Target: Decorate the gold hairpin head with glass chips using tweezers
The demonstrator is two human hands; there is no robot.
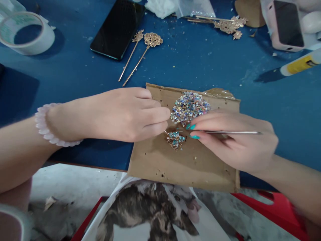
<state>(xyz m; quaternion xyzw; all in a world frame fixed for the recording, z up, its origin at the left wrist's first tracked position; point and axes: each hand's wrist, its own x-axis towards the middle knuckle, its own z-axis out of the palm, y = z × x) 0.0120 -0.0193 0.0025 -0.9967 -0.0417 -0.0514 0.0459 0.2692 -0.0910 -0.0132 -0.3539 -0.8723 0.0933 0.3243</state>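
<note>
My left hand (130, 113) is closed, with its fingertips at the left edge of a gold hairpin head (176, 140) set with small blue chips. A thin gold stem runs from the head toward those fingers, which hide the rest of it. Between thumb and forefinger, my right hand (238, 137) grips a thin metal tool (233, 132), its tip pointing left, close to the hairpin. Just above lies a heap of small multicoloured shell-like chips (189, 106). All of this is over a piece of brown cardboard (160, 160).
Two gold hairpins (140, 57) lie beside a black phone (117, 30). More hairpins (229, 25) are at the back, near a pale device with a dark screen (287, 25). A tape roll (47, 38) stands far left, a yellow-labelled tube (301, 63) far right.
</note>
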